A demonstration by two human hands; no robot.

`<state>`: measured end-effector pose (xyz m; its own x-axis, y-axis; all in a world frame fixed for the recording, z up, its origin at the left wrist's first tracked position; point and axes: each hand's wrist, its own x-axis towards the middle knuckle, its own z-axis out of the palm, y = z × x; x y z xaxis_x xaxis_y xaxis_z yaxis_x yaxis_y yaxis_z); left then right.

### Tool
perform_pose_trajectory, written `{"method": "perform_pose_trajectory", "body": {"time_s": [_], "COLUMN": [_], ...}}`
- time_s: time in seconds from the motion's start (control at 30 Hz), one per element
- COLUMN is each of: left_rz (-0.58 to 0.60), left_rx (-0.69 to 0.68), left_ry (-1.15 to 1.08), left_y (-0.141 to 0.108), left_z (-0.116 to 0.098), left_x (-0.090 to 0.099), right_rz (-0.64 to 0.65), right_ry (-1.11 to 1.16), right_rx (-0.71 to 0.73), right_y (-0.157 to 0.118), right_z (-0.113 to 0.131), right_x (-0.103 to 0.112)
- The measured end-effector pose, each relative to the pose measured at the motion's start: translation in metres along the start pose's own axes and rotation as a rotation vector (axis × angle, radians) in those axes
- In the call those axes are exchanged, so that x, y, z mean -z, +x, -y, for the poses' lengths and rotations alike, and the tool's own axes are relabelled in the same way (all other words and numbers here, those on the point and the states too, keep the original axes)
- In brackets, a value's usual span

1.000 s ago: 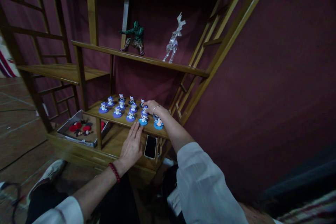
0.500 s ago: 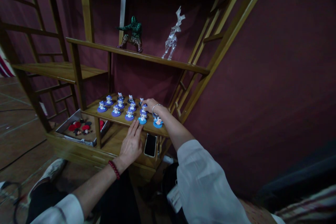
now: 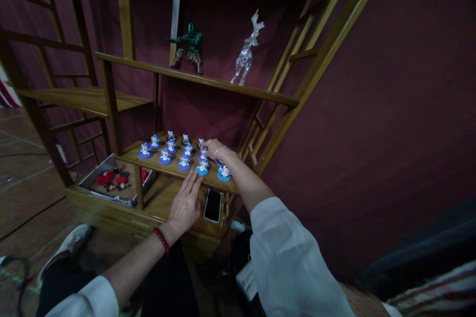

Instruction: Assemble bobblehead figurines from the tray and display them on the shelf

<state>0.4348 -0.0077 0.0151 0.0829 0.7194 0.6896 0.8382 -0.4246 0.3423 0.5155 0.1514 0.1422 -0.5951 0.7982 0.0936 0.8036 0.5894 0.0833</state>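
On the low wooden shelf (image 3: 130,154), several small toy figurines stand in rows on round purple or blue bases. My right hand (image 3: 214,149) reaches over them, its fingers closed on a purple-and-white figurine (image 3: 203,155) in the right part of the middle row; the fingertips are partly hidden. A blue-based figurine (image 3: 203,167) stands in front of it, and another figurine (image 3: 224,174) sits under my right forearm. My left hand (image 3: 186,204) lies with fingers stretched out against the shelf's front edge, just below the blue-based figurine, and holds nothing.
Below is a phone (image 3: 213,205) on the lower board. An open box (image 3: 132,203) with red and black pieces stands at the left. Above, a green-and-brown figure (image 3: 191,47) and a clear deer figurine (image 3: 244,57) stand on the upper shelf (image 3: 219,83). A wall (image 3: 353,109) rises at the right.
The view has shifted very slightly. Both hands keep the same places at the figurines and the shelf edge.
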Motion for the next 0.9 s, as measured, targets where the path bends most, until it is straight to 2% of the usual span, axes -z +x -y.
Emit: {"method": "perform_pose_trajectory", "body": {"time_s": [0.3,0.4,0.57,0.7,0.9], "left_rz": [0.015,0.024,0.011,-0.004,-0.016], "left_rx": [0.001,0.007,-0.006,-0.021,-0.037], "left_ry": [0.012,0.016,0.021,0.021,0.013], "left_y": [0.000,0.000,-0.001,-0.002,-0.001], "left_z": [0.001,0.000,0.000,0.001,0.002], "left_x": [0.001,0.002,0.003,0.002,0.001], "right_rz": [-0.010,-0.039,-0.163,-0.102,0.046], "right_ry": [0.046,0.075,0.155,0.203,0.044], "right_rx": [0.010,-0.011,0.081,0.193,0.191], "right_y": [-0.003,-0.010,-0.027,-0.037,-0.044], "right_z": [-0.002,0.000,0.003,0.007,0.019], "right_x": [-0.001,0.008,0.030,0.036,0.030]}}
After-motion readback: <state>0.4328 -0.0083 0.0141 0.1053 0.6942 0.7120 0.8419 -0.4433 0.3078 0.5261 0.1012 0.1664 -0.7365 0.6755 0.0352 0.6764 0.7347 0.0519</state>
